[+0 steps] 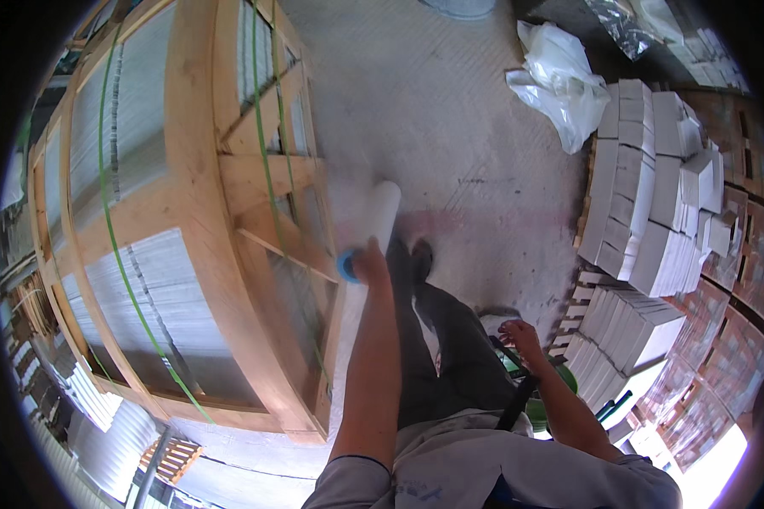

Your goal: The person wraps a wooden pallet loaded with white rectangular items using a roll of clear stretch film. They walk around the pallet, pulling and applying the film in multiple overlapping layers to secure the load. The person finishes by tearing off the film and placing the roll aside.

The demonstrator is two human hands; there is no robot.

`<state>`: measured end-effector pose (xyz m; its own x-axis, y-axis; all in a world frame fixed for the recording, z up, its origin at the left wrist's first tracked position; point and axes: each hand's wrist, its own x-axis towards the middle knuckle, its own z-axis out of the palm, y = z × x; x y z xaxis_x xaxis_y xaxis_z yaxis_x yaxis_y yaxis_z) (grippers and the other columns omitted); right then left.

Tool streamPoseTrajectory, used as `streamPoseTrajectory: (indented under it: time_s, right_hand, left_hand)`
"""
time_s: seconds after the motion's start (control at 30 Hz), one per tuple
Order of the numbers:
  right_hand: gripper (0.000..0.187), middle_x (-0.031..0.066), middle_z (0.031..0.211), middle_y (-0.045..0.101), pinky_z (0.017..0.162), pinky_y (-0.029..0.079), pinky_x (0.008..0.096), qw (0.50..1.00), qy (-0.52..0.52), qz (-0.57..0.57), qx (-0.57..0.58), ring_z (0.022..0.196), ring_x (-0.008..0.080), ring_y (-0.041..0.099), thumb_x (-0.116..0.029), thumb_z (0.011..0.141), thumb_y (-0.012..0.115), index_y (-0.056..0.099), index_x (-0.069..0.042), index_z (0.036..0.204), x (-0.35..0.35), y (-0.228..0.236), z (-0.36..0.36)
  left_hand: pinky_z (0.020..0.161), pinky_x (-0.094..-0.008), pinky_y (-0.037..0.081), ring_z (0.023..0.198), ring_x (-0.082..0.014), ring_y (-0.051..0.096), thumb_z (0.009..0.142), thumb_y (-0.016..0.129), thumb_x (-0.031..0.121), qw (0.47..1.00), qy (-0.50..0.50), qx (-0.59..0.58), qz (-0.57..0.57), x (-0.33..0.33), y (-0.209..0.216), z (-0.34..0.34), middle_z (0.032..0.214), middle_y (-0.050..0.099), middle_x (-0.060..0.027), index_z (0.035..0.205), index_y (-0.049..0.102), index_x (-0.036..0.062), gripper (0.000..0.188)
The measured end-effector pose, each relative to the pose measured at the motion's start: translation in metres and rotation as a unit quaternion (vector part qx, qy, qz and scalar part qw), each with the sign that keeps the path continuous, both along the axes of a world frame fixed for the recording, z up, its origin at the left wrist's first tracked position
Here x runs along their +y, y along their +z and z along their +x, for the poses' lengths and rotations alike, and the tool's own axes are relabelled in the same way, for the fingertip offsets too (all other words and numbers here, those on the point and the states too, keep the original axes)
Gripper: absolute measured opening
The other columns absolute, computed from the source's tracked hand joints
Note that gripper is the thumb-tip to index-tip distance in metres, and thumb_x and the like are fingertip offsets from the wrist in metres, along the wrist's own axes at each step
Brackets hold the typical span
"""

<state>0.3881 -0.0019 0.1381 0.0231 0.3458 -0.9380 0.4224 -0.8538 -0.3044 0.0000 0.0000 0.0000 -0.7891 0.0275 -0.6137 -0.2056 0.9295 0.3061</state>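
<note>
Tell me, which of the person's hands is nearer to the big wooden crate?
Left. The left hand holds a white roll right beside the wooden crate. The right hand hangs well away from it, near the stacked white tiles.

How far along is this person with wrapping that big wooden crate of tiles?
Done: the wooden crate is packed with pale slabs and bound by green straps. In hand: the left hand holds a roll of clear wrap by its blue end against the crate's corner; a film seems to blur that side. The right hand hangs free. Left: the crate's top face looks bare, so most wrapping likely remains.
</note>
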Motion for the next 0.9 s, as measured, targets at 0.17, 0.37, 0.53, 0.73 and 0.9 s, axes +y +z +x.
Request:
streamPoseTrajectory:
  time_s: [0.17,0.37,0.53,0.73,0.9]
  right_hand:
    - [0.026,0.0082,0.089,0.067,0.061,0.052,0.0294,0.999,-0.006,0.000,-0.035,0.071,0.0156,0.063,-0.024,0.089,0.057,0.063,-0.001,0.099,-0.057,-0.011,0.051]
    - [0.025,0.0081,0.087,0.066,0.059,0.052,0.0291,0.993,-0.113,-0.014,-0.031,0.069,0.0165,0.063,-0.025,0.088,0.059,0.063,-0.002,0.094,-0.132,-0.001,0.084]
    - [0.029,0.0084,0.086,0.066,0.059,0.052,0.0286,0.987,-0.153,0.014,-0.041,0.068,0.0159,0.063,-0.028,0.089,0.058,0.063,0.000,0.096,-0.191,-0.006,0.069]
    - [0.023,0.0071,0.084,0.065,0.060,0.050,0.0264,0.969,-0.245,0.025,-0.022,0.067,0.0125,0.061,-0.022,0.090,0.058,0.063,-0.001,0.097,-0.295,0.005,0.022]
    - [0.022,0.0076,0.084,0.064,0.059,0.050,0.0270,0.955,-0.296,0.008,-0.028,0.067,0.0141,0.061,-0.022,0.092,0.057,0.063,0.000,0.096,-0.400,0.017,-0.012]
  left_hand:
    - [0.081,-0.0483,0.049,0.092,-0.0406,0.063,0.075,0.068,0.049,0.986,-0.164,0.015,-0.011,-0.050,0.012,0.032,0.097,0.065,-0.0286,0.092,0.064,-0.0067,0.058]
    - [0.081,-0.0491,0.047,0.092,-0.0413,0.060,0.073,0.068,0.033,0.865,-0.495,0.082,-0.018,-0.146,0.008,0.070,0.093,0.062,-0.0275,0.091,0.060,-0.0044,0.042]
    - [0.084,-0.0491,0.047,0.093,-0.0424,0.057,0.072,0.067,0.028,0.831,-0.530,0.169,0.010,-0.200,0.004,0.074,0.093,0.062,-0.0261,0.098,0.057,-0.0052,0.044]
    - [0.089,-0.0461,0.048,0.100,-0.0422,0.060,0.076,0.067,0.048,0.985,-0.154,-0.032,-0.077,-0.197,0.020,0.085,0.104,0.063,-0.0284,0.106,0.059,-0.0080,0.065]
    - [0.088,-0.0443,0.048,0.099,-0.0387,0.062,0.076,0.064,0.057,0.986,-0.169,-0.018,0.004,-0.241,0.023,0.080,0.104,0.066,-0.0242,0.098,0.065,-0.0092,0.069]
